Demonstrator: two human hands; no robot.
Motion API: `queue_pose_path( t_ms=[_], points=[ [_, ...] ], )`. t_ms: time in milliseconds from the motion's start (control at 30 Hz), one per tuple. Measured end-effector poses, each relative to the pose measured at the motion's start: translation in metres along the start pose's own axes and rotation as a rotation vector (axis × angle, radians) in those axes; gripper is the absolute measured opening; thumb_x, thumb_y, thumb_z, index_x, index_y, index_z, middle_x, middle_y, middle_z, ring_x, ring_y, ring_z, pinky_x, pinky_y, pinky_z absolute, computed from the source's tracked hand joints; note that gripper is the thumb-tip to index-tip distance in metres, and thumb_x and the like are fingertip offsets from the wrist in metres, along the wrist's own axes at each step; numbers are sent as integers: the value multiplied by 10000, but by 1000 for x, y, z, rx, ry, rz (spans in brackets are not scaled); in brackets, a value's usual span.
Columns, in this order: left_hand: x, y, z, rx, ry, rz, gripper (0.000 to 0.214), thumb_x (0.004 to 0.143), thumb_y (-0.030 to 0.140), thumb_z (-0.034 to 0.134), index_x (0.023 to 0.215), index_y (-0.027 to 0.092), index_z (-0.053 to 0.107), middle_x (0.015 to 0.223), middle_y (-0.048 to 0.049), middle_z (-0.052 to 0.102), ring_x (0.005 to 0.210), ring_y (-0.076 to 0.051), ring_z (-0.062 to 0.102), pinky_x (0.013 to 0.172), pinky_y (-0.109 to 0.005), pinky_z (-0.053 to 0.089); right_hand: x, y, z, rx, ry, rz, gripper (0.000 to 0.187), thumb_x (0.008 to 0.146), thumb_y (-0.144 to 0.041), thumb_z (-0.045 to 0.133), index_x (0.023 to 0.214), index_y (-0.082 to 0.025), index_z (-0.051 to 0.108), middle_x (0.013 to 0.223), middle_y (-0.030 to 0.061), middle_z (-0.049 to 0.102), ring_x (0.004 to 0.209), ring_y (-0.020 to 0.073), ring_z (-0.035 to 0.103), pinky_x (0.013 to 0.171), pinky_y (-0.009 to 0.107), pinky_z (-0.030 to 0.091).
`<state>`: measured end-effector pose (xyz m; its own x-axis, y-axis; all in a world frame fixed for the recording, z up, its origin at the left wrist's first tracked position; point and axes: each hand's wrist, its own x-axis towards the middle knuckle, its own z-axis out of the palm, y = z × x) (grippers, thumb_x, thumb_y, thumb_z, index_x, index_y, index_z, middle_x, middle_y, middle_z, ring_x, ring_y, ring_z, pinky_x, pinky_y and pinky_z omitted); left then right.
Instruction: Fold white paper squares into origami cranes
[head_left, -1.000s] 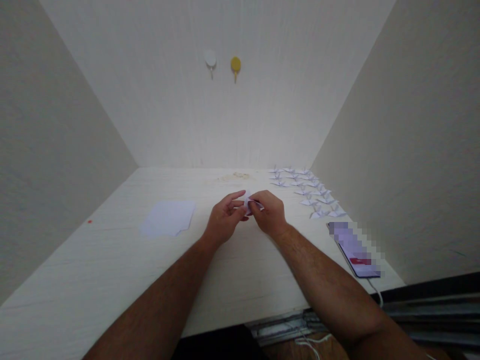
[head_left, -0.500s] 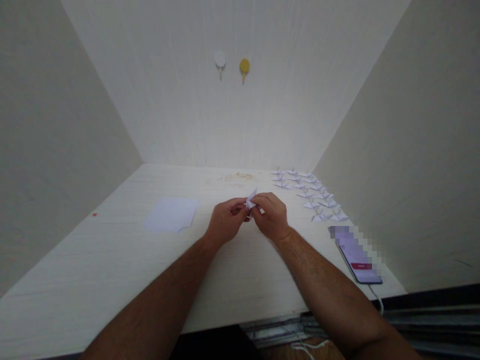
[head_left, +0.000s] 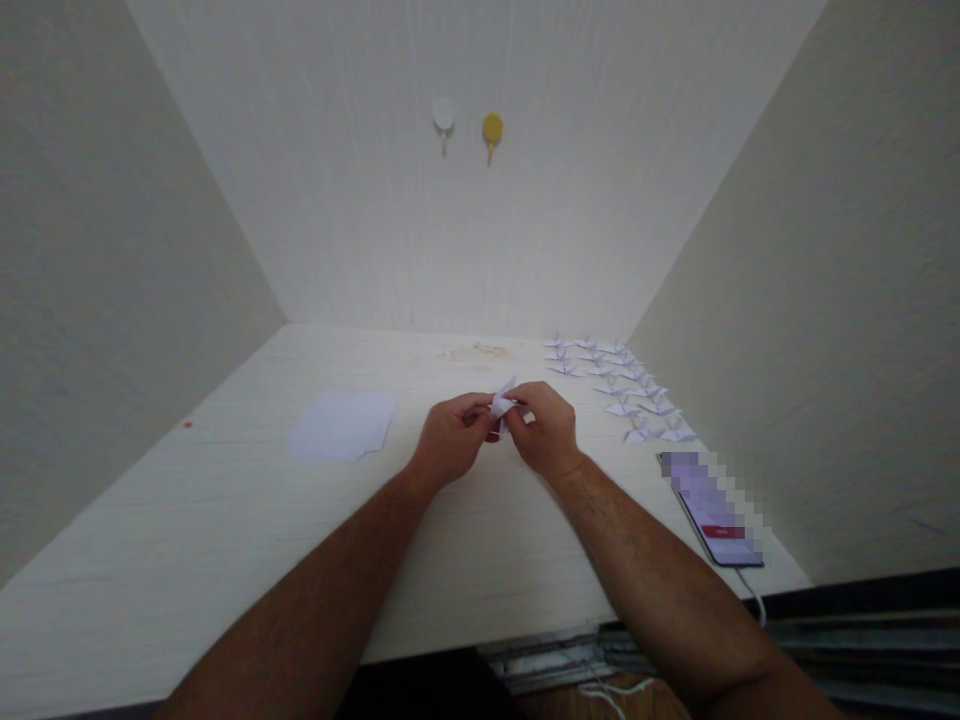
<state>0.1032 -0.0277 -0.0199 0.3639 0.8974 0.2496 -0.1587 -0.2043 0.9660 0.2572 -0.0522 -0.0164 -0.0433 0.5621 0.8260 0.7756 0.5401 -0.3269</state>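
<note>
Between my two hands, above the middle of the table, is a small white origami crane (head_left: 502,404), partly covered by the fingers. My left hand (head_left: 453,438) pinches it from the left side. The thumb and fingers of my right hand (head_left: 543,428) grip it from the right. One pointed flap of the paper sticks up past the fingertips. Several finished paper cranes (head_left: 609,386) stand in rows at the back right. White paper sheets (head_left: 343,426) lie flat to the left of my hands.
A phone (head_left: 712,510) with a white cable (head_left: 752,597) lies near the table's right edge. Walls enclose the white table (head_left: 225,520) at the back and both sides. A white hook (head_left: 443,115) and a yellow hook (head_left: 492,128) are on the back wall.
Both hands stay in nearly the same place on the folded paper. The fingers have shifted slightly and more of the paper shows between them. The view has tilted a little.
</note>
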Motion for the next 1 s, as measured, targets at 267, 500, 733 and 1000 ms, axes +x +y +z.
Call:
queue_pose_path(
  t_ms=[267,500,733,1000],
  points=[
    [-1,12,0,-110,65,1,522,753,317,718,1247,184,617,920,-57,741,769,-169,685,746,-340,570,0,1,1,34,-84,-29,110,901,-224,587,816,-217,656,796,35,672,796,159,614,719,284,502],
    [2,7,-3,-82,184,8,295,725,345,755,950,154,762,851,-71,748,754,-170,658,738,-315,526,-3,1,6,80,-20,156,99,819,-260,675,900,-209,646,783,22,646,667,140,586,631,281,505],
    [5,6,-5,-176,211,18,295,767,404,679,885,134,700,668,-26,670,615,-138,610,609,-274,508,-8,4,10,84,-6,174,195,765,-83,548,876,-203,654,808,18,687,686,136,623,644,264,511],
    [1,12,-6,272,217,61,218,702,233,712,910,167,726,613,20,658,508,-95,534,485,-208,409,-5,2,6,112,21,76,236,756,-72,515,885,-200,667,806,26,686,708,143,621,677,281,522]
  ],
)
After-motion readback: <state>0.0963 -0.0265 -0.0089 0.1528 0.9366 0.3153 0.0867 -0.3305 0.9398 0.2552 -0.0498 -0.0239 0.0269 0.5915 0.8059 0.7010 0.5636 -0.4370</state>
